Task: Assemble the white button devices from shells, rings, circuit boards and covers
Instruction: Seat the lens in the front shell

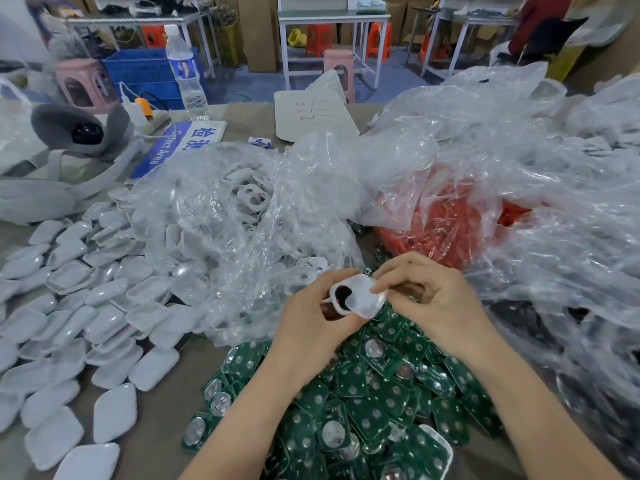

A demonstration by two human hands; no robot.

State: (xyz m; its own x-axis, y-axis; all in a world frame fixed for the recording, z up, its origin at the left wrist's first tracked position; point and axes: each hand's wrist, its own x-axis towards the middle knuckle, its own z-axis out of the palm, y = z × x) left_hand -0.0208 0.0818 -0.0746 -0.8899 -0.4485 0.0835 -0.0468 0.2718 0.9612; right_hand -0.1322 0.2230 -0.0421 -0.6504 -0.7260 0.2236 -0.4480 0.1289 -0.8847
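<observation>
White shell point(358, 299) with round dark opening, tilted, above green circuit boards point(374, 403), white covers point(79, 306) spread leftward

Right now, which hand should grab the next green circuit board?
The right hand, probably: it only pinches an edge of the white shell, while the left hand grips it, and the green boards lie beneath.

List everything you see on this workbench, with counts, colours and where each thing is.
shell: one, white, held between both hands
circuit boards: many, green, heap under the hands
covers: many, white, spread at left
plastic bags: several, clear, centre and right
rings: many, white, in the centre bag
red parts: many, bagged, behind the hands
water bottle: one, clear, back left
sign: one, blue, below the bottle
headset: one, grey, far left
left hand: grips the shell
right hand: pinches the shell's edge
</observation>
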